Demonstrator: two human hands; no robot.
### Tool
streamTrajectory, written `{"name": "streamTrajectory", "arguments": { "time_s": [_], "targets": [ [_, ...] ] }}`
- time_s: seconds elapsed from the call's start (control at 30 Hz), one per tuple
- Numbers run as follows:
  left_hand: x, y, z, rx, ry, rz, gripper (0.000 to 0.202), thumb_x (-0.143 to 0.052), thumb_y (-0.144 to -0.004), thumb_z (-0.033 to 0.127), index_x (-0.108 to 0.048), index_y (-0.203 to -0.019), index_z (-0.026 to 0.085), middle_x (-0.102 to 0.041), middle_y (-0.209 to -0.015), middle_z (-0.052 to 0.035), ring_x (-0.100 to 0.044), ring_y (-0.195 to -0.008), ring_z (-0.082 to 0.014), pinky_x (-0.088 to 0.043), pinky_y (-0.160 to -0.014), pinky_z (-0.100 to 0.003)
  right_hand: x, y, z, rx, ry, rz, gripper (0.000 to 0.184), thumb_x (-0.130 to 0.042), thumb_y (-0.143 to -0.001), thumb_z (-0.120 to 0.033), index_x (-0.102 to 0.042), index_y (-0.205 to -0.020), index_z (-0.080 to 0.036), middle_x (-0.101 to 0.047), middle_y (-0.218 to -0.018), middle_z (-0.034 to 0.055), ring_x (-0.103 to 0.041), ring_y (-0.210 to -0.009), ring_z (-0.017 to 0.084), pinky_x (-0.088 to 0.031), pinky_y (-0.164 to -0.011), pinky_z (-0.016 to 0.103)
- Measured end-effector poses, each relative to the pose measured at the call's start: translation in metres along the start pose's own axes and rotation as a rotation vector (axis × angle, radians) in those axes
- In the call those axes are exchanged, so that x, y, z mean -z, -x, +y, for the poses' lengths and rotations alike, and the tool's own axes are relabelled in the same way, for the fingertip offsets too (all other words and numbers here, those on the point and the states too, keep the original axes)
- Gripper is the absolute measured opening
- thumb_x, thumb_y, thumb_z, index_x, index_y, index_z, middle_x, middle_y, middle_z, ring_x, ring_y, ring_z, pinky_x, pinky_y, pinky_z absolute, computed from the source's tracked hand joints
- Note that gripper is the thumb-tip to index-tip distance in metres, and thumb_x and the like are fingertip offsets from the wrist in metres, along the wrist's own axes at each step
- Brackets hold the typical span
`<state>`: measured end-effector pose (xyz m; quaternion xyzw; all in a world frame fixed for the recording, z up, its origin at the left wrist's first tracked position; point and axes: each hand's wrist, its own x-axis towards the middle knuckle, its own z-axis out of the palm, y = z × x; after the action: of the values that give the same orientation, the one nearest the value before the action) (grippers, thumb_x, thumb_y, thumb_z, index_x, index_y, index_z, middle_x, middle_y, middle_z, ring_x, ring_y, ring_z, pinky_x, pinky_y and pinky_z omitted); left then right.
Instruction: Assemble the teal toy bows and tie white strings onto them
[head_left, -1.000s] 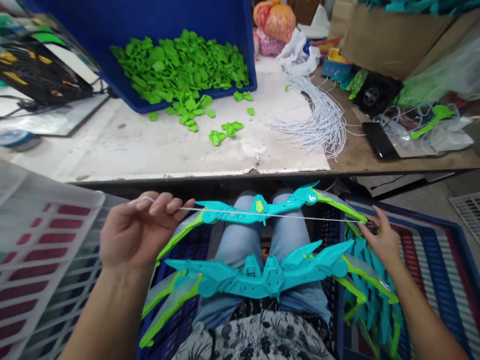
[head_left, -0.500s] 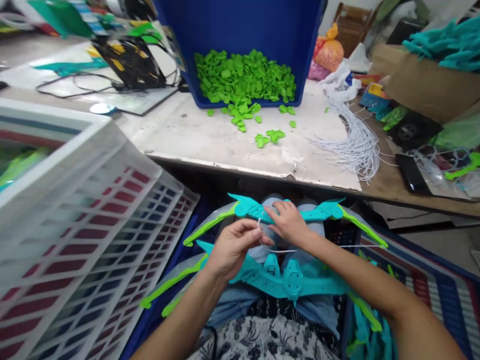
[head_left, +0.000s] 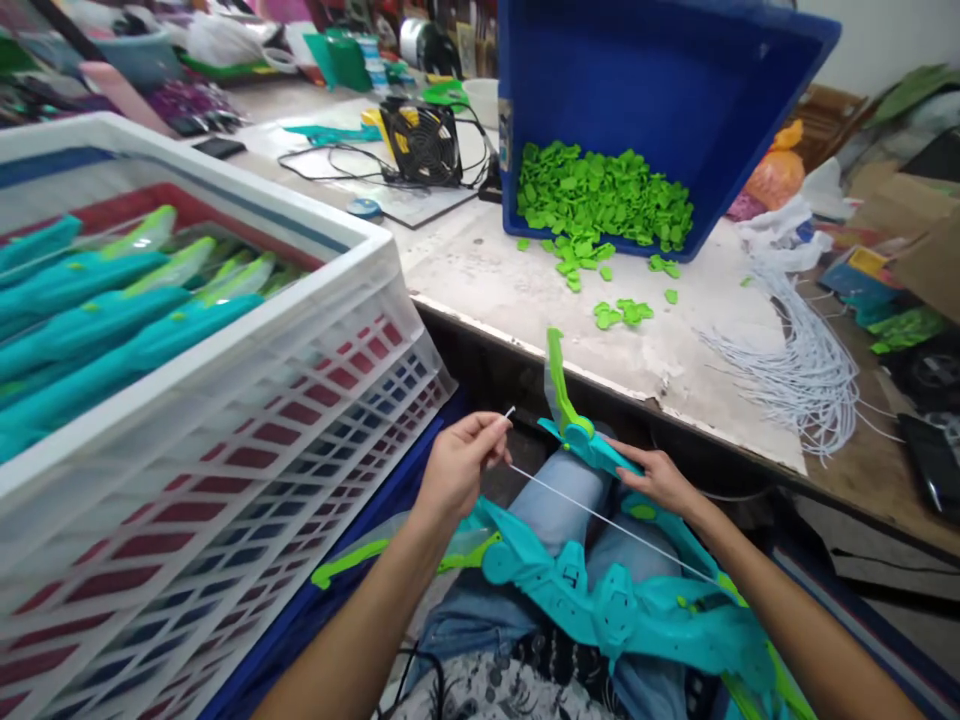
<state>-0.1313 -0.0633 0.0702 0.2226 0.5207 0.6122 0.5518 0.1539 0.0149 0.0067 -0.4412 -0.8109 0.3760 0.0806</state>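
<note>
A teal and green toy bow (head_left: 592, 445) is tilted over my lap, its green tip pointing up toward the table edge. My right hand (head_left: 660, 482) grips the bow's teal middle. My left hand (head_left: 459, 465) pinches the free end of a white string (head_left: 600, 520), which runs taut down to the bow's lower end. A second teal bow (head_left: 600, 595) lies across my knees below.
A white crate (head_left: 225, 330) at the left holds several finished bows. On the table (head_left: 510, 290) a tipped blue bin (head_left: 645, 90) spills small green parts (head_left: 600, 200). A bundle of white strings (head_left: 810, 370) lies at the right, a small fan (head_left: 424, 140) behind.
The bow has swung from level to tilted, one tip up. My left hand has drawn the string out taut to the left. The view has turned left, showing more of the white crate.
</note>
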Motion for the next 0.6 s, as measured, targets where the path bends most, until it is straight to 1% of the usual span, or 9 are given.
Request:
{"name": "streamTrajectory", "arguments": {
  "time_s": [0.03, 0.1, 0.2, 0.27, 0.33, 0.37, 0.5, 0.6],
  "targets": [
    [0.001, -0.009, 0.005, -0.031, -0.046, 0.01, 0.033, -0.08, -0.058, 0.038, -0.063, -0.068, 0.012, -0.052, -0.045, 0.005, -0.045, -0.04, -0.0056, -0.035, -0.043, -0.018, -0.001, 0.001, 0.003, 0.0, -0.028, 0.019, 0.051, -0.054, -0.079, -0.031, -0.059, -0.13, -0.024, -0.073, -0.098, -0.0026, -0.064, -0.068, 0.015, -0.051, -0.063, 0.023],
    [-0.001, -0.026, 0.015, -0.061, -0.134, -0.019, 0.028, -0.078, -0.06, 0.035, -0.064, -0.067, 0.012, -0.053, -0.045, 0.0035, -0.046, -0.039, -0.0061, -0.032, -0.041, -0.018, -0.002, 0.004, 0.005, -0.004, -0.05, 0.036, 0.052, -0.055, -0.078, -0.032, -0.059, -0.129, -0.024, -0.073, -0.104, -0.0027, -0.065, -0.07, 0.016, -0.052, -0.065, 0.024],
    [-0.015, -0.047, 0.029, -0.099, -0.22, -0.063, 0.018, -0.072, -0.064, 0.027, -0.063, -0.065, 0.011, -0.053, -0.044, 0.0033, -0.046, -0.038, -0.0064, -0.032, -0.039, -0.017, -0.005, 0.007, 0.004, -0.024, -0.029, 0.033, 0.052, -0.054, -0.079, -0.032, -0.058, -0.13, -0.024, -0.073, -0.104, -0.0027, -0.067, -0.067, 0.016, -0.055, -0.067, 0.025],
    [-0.026, -0.06, 0.034, -0.122, -0.258, -0.066, 0.011, -0.068, -0.068, 0.02, -0.062, -0.064, 0.011, -0.053, -0.043, 0.0036, -0.046, -0.037, -0.0063, -0.032, -0.039, -0.017, -0.005, 0.007, 0.004, -0.001, -0.024, 0.044, 0.051, -0.054, -0.079, -0.031, -0.059, -0.13, -0.023, -0.071, -0.111, -0.0009, -0.07, -0.078, 0.019, -0.055, -0.075, 0.028],
    [-0.036, -0.07, 0.035, -0.146, -0.289, -0.072, 0.01, -0.064, -0.071, 0.016, -0.061, -0.063, 0.011, -0.052, -0.043, 0.004, -0.045, -0.036, -0.0061, -0.034, -0.038, -0.017, -0.005, 0.007, 0.003, 0.036, -0.03, 0.045, 0.051, -0.055, -0.08, -0.032, -0.058, -0.13, -0.023, -0.068, -0.117, 0.0004, -0.07, -0.092, 0.023, -0.054, -0.083, 0.03],
    [-0.039, -0.075, 0.035, -0.16, -0.304, -0.076, 0.01, -0.063, -0.073, 0.014, -0.061, -0.063, 0.012, -0.052, -0.043, 0.0042, -0.045, -0.036, -0.006, -0.035, -0.038, -0.017, -0.004, 0.007, 0.003, 0.048, -0.032, 0.041, 0.051, -0.055, -0.081, -0.032, -0.058, -0.131, -0.024, -0.067, -0.118, 0.0006, -0.069, -0.095, 0.023, -0.054, -0.085, 0.031],
    [-0.046, -0.088, 0.031, -0.198, -0.359, -0.06, 0.013, -0.062, -0.076, 0.011, -0.061, -0.063, 0.012, -0.052, -0.043, 0.0052, -0.045, -0.035, -0.0055, -0.037, -0.038, -0.017, -0.005, 0.008, 0.003, 0.051, -0.021, 0.029, 0.051, -0.055, -0.082, -0.031, -0.056, -0.132, -0.025, -0.067, -0.119, 0.0005, -0.069, -0.098, 0.024, -0.055, -0.084, 0.031],
    [-0.047, -0.091, 0.029, -0.202, -0.391, -0.052, 0.014, -0.061, -0.077, 0.009, -0.061, -0.064, 0.011, -0.051, -0.043, 0.0053, -0.045, -0.034, -0.0051, -0.036, -0.038, -0.016, -0.006, 0.009, 0.004, 0.046, -0.014, 0.031, 0.051, -0.055, -0.081, -0.029, -0.056, -0.132, -0.025, -0.065, -0.121, 0.0008, -0.068, -0.1, 0.024, -0.054, -0.087, 0.031]
  ]
}}
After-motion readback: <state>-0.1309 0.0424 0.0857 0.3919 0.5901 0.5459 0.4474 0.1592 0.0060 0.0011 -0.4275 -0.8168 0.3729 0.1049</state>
